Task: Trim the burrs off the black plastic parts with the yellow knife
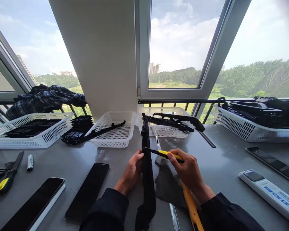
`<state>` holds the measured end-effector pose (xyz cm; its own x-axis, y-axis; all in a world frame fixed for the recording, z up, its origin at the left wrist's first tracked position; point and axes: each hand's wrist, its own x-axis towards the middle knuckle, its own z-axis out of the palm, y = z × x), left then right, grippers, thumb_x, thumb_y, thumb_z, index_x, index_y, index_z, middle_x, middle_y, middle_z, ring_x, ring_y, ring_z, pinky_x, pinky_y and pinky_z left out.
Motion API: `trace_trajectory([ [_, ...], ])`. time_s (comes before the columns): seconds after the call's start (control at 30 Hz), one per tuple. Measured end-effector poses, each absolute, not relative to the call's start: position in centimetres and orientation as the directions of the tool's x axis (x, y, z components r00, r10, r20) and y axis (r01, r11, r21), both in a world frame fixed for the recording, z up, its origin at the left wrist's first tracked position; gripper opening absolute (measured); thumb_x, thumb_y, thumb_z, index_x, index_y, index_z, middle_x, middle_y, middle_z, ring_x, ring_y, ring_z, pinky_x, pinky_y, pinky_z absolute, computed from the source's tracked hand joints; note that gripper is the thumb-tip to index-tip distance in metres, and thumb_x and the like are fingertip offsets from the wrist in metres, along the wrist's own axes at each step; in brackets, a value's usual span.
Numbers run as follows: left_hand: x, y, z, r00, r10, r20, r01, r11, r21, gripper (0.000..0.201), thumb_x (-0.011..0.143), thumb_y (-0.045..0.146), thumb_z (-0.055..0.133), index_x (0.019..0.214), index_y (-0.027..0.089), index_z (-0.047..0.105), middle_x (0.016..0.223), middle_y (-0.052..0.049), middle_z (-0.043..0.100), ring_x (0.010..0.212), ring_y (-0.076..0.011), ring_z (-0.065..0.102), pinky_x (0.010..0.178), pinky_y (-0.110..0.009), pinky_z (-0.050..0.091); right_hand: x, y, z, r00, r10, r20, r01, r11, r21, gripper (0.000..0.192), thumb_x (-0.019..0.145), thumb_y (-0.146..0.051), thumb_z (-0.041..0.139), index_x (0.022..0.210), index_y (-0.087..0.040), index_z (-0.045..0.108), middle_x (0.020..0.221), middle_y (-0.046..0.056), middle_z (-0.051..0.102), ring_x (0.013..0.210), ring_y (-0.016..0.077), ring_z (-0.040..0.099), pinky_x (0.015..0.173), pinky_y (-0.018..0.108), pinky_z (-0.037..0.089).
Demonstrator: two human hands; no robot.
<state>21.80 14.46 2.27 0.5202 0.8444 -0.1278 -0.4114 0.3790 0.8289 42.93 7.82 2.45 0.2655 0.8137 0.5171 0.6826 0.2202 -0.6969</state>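
Clock directions are read from the blade tip, with 12 o'clock pointing toward the windows. The black plastic trim strip lies along the 12-to-6 line, directly in front of the wearer, presumably so that both hands can reach its middle section. The left hand grips the strip's left edge, thumb visible and the other fingers largely hidden behind; this hold appears to steady the part against blade pressure. The right hand is closed on a yellow-and-black utility knife in a pen-type grip, which likely favours fine tip control. The knife enters from 3 o'clock, its tip at the strip, opposite the supporting hand. Whether the strip bears on the table at this section cannot be determined. A grey cloth and an orange-handled tool lie between 4 and 5 o'clock, near the right forearm, probably for ready access. At 1 o'clock, 1 white plastic basket carries further black trim pieces; they overhang its rim, seemingly because they exceed its length. The black smartphone lies at 8 o'clock, apart from the blade.
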Motion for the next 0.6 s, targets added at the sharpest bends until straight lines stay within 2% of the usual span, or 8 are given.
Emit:
trace_trajectory([
  [0.3,21.64,14.85,1.97,0.549,0.832,-0.081,-0.382,0.335,0.861,0.045,0.082,0.043,0.082,0.115,0.019,0.063,0.093,-0.005,0.073,0.067,-0.0172,0.07,0.051,-0.025,0.056,42.62,7.73,2.49,0.235,0.813,0.532,0.691,0.245,-0.68,0.041,0.1,-0.055,0.056,0.085,-0.022,0.075,0.076,0.002,0.076,0.064,0.0169,0.066,0.063,0.025,0.05],
  [0.6,21.75,14.81,2.32,0.535,0.841,-0.078,-0.413,0.341,0.845,0.047,0.077,0.047,0.087,0.108,0.019,0.065,0.092,-0.004,0.071,0.067,-0.0154,0.069,0.051,-0.024,0.058,42.61,7.69,2.44,0.238,0.814,0.53,0.691,0.242,-0.681,0.04,0.101,-0.053,0.056,0.085,-0.022,0.075,0.076,0.001,0.075,0.064,0.0159,0.067,0.065,0.025,0.049],
])
